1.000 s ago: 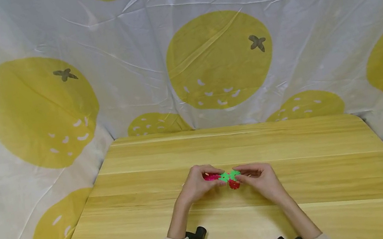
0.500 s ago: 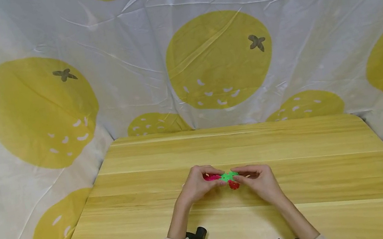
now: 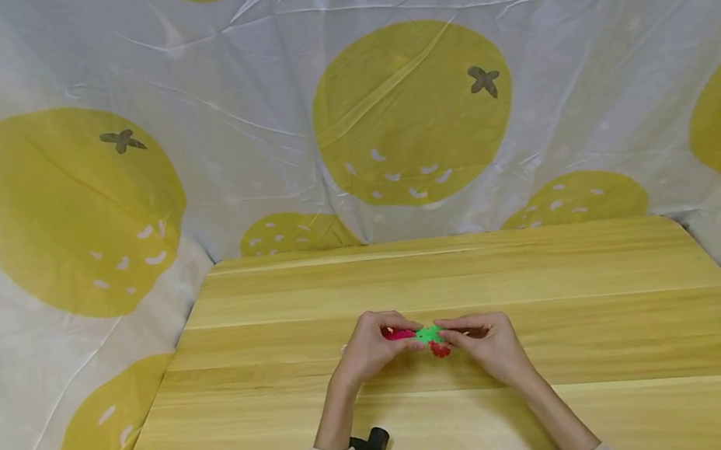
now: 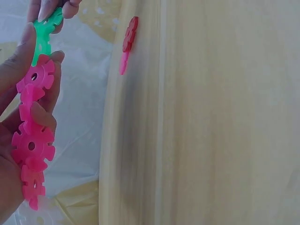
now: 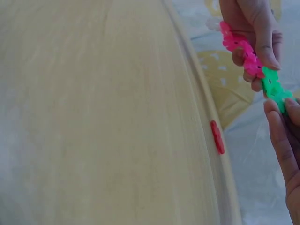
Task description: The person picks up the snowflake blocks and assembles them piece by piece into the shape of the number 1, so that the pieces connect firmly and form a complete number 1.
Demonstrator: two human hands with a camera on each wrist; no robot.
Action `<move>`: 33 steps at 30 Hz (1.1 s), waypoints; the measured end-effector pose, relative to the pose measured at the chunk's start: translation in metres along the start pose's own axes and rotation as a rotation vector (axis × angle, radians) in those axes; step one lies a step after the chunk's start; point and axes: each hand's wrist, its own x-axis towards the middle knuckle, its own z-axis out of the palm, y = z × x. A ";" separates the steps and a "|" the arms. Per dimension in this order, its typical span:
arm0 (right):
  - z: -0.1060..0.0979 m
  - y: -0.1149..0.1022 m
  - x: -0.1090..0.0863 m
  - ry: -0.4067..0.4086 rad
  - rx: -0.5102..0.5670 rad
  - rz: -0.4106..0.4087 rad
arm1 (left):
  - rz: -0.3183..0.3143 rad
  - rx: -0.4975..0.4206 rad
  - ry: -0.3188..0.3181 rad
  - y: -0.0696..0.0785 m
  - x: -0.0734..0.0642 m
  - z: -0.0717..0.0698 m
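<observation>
Between thumb and fingers, my left hand (image 3: 366, 348) holds a chain of interlocked plastic snowflake discs. Its pink discs (image 4: 33, 145) run back along the palm to a clear disc (image 4: 37, 213) at the tail. Green snowflake discs (image 5: 274, 86) form the end toward the other hand, joined or pressed edge to edge. My right hand (image 3: 492, 339) pinches the outermost green disc, its fingertips covering part of it. Below the green end in the head view, a red snowflake disc (image 3: 440, 349) lies on the table; the left wrist view shows a pink piece (image 4: 124, 63) touching it.
The wooden table (image 3: 552, 273) extends around both hands. A white cloth with yellow fruit prints (image 3: 414, 114) hangs behind and at the sides. Black wrist cameras (image 3: 370, 444) sit on both forearms near the sleeves.
My right hand has moved slightly left, bringing its green disc against the green disc at the chain's end; the gap between them has closed. My left hand has stayed nearly still.
</observation>
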 end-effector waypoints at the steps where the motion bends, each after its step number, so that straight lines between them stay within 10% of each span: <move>1: 0.000 0.000 0.000 0.002 0.001 0.001 | 0.001 -0.007 0.001 0.000 0.000 0.000; 33: -0.001 -0.001 0.002 -0.073 0.096 0.117 | -0.003 0.152 -0.046 0.007 -0.001 -0.001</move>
